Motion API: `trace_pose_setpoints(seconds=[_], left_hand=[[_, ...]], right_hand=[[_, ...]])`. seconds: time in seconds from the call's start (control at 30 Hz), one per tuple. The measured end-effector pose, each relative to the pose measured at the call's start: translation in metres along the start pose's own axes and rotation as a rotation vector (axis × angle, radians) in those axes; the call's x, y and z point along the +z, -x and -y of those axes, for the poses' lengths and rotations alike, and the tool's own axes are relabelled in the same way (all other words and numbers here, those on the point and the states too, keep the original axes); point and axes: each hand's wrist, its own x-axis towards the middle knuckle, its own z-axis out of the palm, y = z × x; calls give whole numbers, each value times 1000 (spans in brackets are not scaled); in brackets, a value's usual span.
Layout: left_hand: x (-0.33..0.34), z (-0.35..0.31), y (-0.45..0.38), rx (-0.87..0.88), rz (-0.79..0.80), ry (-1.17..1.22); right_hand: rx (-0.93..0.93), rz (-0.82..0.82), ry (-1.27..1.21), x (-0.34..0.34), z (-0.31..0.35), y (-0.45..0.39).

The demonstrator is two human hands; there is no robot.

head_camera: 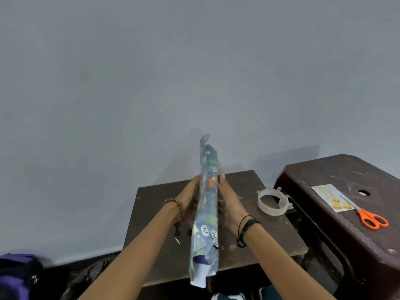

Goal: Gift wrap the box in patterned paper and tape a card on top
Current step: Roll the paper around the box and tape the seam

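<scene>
A box wrapped in blue patterned paper (207,204) stands on its narrow edge above the small brown table (164,252), with loose paper flaps at both ends. My left hand (189,200) presses flat against its left face and my right hand (230,204) presses flat against its right face, fingers straight. A roll of clear tape (273,202) lies on the table's right edge. A white card with yellow print (329,197) lies on the dark stool.
A dark brown plastic stool (346,241) stands at the right, with orange-handled scissors (368,215) lying on the card. A grey wall (173,72) rises right behind the table. A purple bag (17,276) sits on the floor at the lower left.
</scene>
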Motion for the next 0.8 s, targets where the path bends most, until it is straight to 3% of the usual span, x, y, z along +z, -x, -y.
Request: trace_pose_setpoints(seconds=[0.2,0.4,0.57,0.67,0.8], left_hand=[[-6,9,-10,-30,-162,-67],[15,10,-18,204,-129,36],[17,20,-30,354,-228,-322],[12,7,-29,357,-86,-84],[-14,-8,-40,216,-165,345]], right_hand=[[-58,-165,425,-5,-20,-28],[-286,-203,592,5,-22,-31],[-333,-171,704,2,-28,-37],[-321,-155,728,2,-27,-42],[-295,-144,622,-2,-21,-46]])
